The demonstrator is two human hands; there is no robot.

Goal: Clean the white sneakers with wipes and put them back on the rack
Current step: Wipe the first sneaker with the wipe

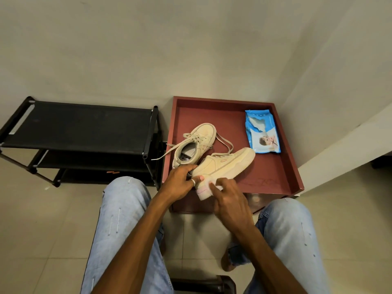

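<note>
Plain off-white wall (pixel 148 49) in back, 2nd wall (pixel 339 71) on the rt, meeting in a corner behind a low red table (pixel 265 170) w/ a raised rim. Black 3-shelf rack (pixel 84 124) just left of it, against the back wall. Floor (pixel 42 219) = pale glossy tiles. Light's soft n even.

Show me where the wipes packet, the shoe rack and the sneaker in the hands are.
wipes packet (pixel 263 132): head view, middle of the blue front.
shoe rack (pixel 80 124): head view, black top shelf.
held sneaker (pixel 226 164): head view, its side panel.
</note>
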